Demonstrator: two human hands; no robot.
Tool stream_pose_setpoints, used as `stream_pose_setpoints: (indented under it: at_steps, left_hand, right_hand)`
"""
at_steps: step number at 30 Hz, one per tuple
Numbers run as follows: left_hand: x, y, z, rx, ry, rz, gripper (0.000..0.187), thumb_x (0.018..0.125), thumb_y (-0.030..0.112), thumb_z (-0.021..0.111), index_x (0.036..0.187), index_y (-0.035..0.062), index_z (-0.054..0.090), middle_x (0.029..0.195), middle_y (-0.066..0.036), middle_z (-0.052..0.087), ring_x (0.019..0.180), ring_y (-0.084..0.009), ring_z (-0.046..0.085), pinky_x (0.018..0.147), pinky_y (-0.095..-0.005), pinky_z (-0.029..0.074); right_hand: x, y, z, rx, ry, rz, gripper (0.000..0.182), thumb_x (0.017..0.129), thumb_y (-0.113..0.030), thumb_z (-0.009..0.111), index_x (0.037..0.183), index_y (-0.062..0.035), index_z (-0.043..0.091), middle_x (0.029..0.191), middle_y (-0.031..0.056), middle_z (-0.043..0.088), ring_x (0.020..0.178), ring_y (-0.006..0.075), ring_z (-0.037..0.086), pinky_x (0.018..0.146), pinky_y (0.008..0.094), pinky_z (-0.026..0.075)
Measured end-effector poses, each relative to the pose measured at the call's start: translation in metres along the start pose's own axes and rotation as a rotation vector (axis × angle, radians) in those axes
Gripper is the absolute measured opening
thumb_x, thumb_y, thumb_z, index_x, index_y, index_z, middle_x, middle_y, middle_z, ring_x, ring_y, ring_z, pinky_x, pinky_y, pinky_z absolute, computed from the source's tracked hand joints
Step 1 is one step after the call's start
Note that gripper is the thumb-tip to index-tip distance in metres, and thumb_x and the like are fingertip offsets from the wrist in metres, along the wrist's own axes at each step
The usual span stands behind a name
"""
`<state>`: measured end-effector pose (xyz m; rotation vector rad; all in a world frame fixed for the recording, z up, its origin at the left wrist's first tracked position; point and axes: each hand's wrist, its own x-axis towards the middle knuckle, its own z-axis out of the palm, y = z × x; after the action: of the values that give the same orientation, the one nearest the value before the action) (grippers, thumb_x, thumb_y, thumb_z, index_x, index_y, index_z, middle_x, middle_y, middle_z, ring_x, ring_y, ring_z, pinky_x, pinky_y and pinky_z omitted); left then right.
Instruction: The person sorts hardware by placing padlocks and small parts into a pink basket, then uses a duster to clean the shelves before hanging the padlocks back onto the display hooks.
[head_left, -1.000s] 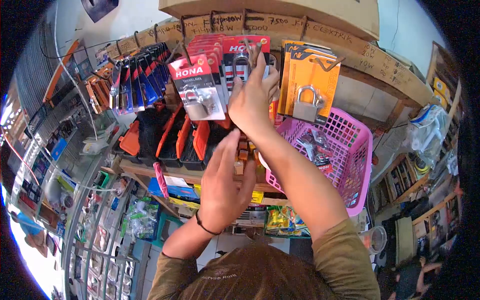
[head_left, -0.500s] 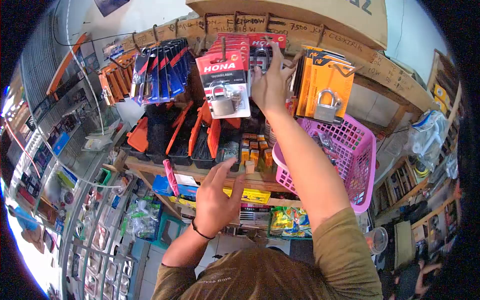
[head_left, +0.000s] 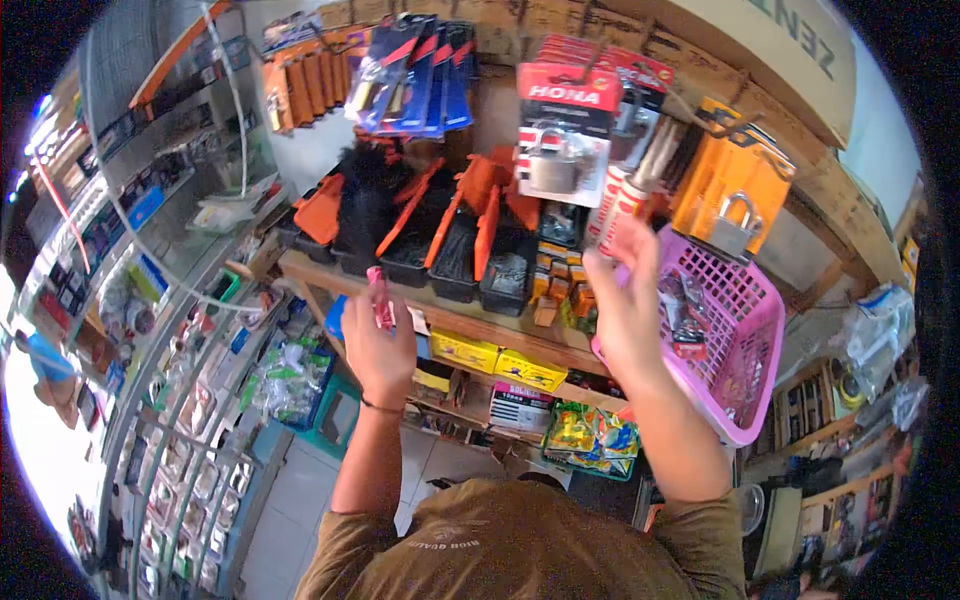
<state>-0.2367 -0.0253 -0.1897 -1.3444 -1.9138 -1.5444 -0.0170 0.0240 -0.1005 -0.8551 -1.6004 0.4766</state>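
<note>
Left hand [head_left: 380,345] is up at the front edge of the wooden shelf [head_left: 470,318], its curled fingers around the lower end of a slim pink item [head_left: 377,288]; from here I can't tell whether they grip it. That item sticks up past the fingertips, in front of the black bins with orange lids [head_left: 460,240].

Across from it, the right hand [head_left: 622,265] is open, thumb and fingers apart, just below the upright red-and-white tubes [head_left: 612,212]. The fingers are blurred, so whether they touch the tubes I can't say. Small orange boxes [head_left: 555,285] sit just left of that hand, and the pink plastic basket [head_left: 765,340] is just to its right, with dark packets [head_left: 685,310] inside. Above hang the HONA padlock pack [head_left: 562,130] and, farther right, the orange padlock packs [head_left: 735,190].
</note>
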Motion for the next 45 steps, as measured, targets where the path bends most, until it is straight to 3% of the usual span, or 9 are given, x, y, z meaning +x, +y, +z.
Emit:
stream_pose_setpoints:
  at_steps: [6, 12, 18, 22, 26, 28, 32, 34, 45]
  left_hand:
    - [0.023, -0.075, 0.047, -0.042, -0.571, -0.539, 0.054, 0.077, 0.047, 0.054, 0.088, -0.0055, 0.053, 0.08, -0.027, 0.058, 0.081, -0.0416, 0.056, 0.071, -0.044, 0.043]
    - [0.009, -0.055, 0.034, -0.255, -0.481, -0.691, 0.041, 0.083, 0.036, 0.05, 0.079, -0.0046, 0.052, 0.072, -0.026, 0.058, 0.077, -0.0404, 0.057, 0.065, -0.0406, 0.044]
    - [-0.101, -0.01, 0.005, -0.298, -0.251, -0.382, 0.041, 0.085, 0.019, 0.05, 0.118, -0.0009, 0.037, 0.074, -0.018, 0.057, 0.066, -0.0281, 0.058, 0.058, -0.0364, 0.043]
    - [-0.208, 0.033, -0.003, -0.982, -0.538, -0.8, 0.025, 0.082, 0.008, 0.047, 0.105, -0.0001, 0.043, 0.081, -0.01, 0.049, 0.069, -0.0176, 0.051, 0.062, -0.0318, 0.044]
    - [-0.257, -0.004, 0.032, -0.724, -0.913, -0.153, 0.026, 0.072, 0.011, 0.056, 0.095, 0.0009, 0.049, 0.084, -0.016, 0.053, 0.066, -0.0301, 0.052, 0.06, -0.0385, 0.044]
    - [-0.206, 0.036, 0.032, -0.472, -1.182, 0.355, 0.028, 0.066, 0.018, 0.063, 0.086, 0.0007, 0.055, 0.083, -0.022, 0.053, 0.066, -0.0402, 0.051, 0.057, -0.0412, 0.043]
    - [-0.142, 0.114, 0.043, -0.861, -0.74, 0.579, 0.017, 0.075, 0.014, 0.053, 0.063, 0.0013, 0.053, 0.068, -0.013, 0.055, 0.056, -0.0294, 0.052, 0.05, -0.0365, 0.042]
    - [-0.118, 0.136, 0.052, -0.775, -0.569, 0.757, 0.017, 0.077, 0.011, 0.05, 0.064, 0.0015, 0.052, 0.065, -0.011, 0.054, 0.055, -0.0259, 0.053, 0.049, -0.0346, 0.04]
    - [-0.082, 0.299, 0.231, -0.256, -1.199, 0.933, 0.024, 0.07, 0.016, 0.061, 0.089, 0.004, 0.051, 0.09, -0.016, 0.052, 0.085, -0.0326, 0.053, 0.07, -0.0411, 0.044]
  right_hand:
    - [-0.063, 0.02, 0.052, 0.12, -0.463, 0.241, 0.022, 0.08, -0.018, 0.059, 0.097, -0.0055, 0.051, 0.093, 0.008, 0.048, 0.088, 0.0186, 0.047, 0.075, 0.0295, 0.041]
    - [-0.07, 0.017, 0.057, 0.137, -0.751, 0.209, 0.023, 0.083, -0.021, 0.055, 0.099, -0.0043, 0.051, 0.094, 0.0043, 0.052, 0.088, 0.012, 0.05, 0.072, 0.0271, 0.043]
    - [-0.073, 0.016, -0.007, 0.181, -0.857, 0.16, 0.026, 0.081, -0.02, 0.058, 0.1, -0.0039, 0.052, 0.093, 0.0064, 0.053, 0.086, 0.0149, 0.052, 0.068, 0.0265, 0.045]
    - [-0.1, 0.034, -0.032, 0.082, -0.792, 0.047, 0.043, 0.077, -0.032, 0.063, 0.103, 0.0006, 0.05, 0.096, 0.0133, 0.053, 0.09, 0.0223, 0.053, 0.074, 0.0316, 0.044]
    - [-0.127, 0.035, -0.05, 0.067, -0.98, 0.213, 0.056, 0.07, -0.042, 0.065, 0.106, -0.001, 0.049, 0.09, 0.0198, 0.055, 0.077, 0.0359, 0.055, 0.069, 0.0422, 0.045]
    - [-0.16, 0.065, -0.053, -0.044, -0.569, 0.149, 0.038, 0.082, -0.038, 0.054, 0.082, 0.0004, 0.056, 0.078, 0.0162, 0.058, 0.074, 0.0268, 0.057, 0.067, 0.0331, 0.046]
    - [-0.151, 0.049, -0.118, 0.612, -0.389, 0.639, 0.038, 0.089, -0.032, 0.041, 0.064, -0.0038, 0.048, 0.059, 0.0063, 0.05, 0.067, 0.0185, 0.057, 0.058, 0.0305, 0.045]
    - [-0.149, 0.045, -0.153, 0.627, -0.363, 0.485, 0.041, 0.092, -0.032, 0.036, 0.062, -0.0051, 0.045, 0.058, 0.0033, 0.048, 0.062, 0.0162, 0.058, 0.055, 0.0273, 0.044]
    - [-0.12, 0.003, -0.298, 0.646, -0.075, 0.821, 0.039, 0.092, -0.037, 0.029, 0.073, -0.005, 0.041, 0.05, 0.0052, 0.04, 0.048, 0.0222, 0.055, 0.054, 0.0334, 0.048]
